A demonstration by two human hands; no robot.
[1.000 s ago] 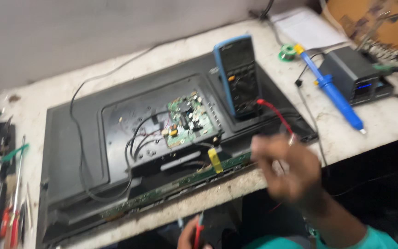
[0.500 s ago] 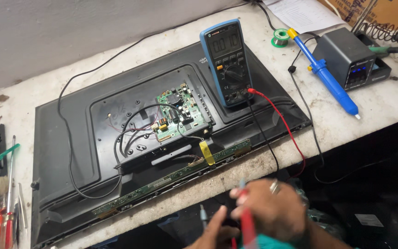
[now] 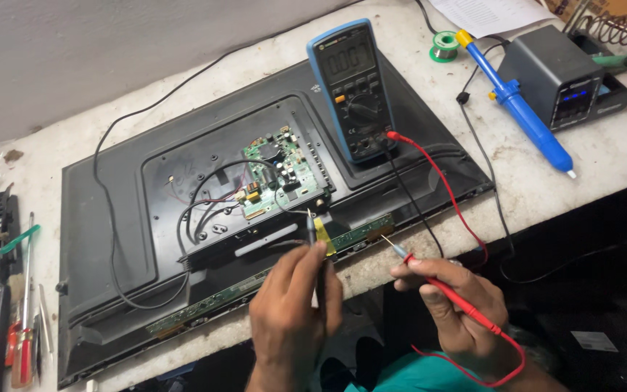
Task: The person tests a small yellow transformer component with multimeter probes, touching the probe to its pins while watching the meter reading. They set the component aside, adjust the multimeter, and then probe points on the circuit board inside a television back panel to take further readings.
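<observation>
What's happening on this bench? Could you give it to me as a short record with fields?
Left hand: holds black probe, tip up near the long strip board
Right hand: holds red probe, tip towards that strip
Meter: blue, lying on the opened flat screen
Bench right: blue solder sucker, grey soldering station

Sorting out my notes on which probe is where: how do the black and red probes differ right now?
The black probe stands nearly upright in the left hand, its tip by the green circuit board. The red probe lies slanted in the right hand, its tip nearing the edge strip board. Both are pinched between fingers.
</observation>
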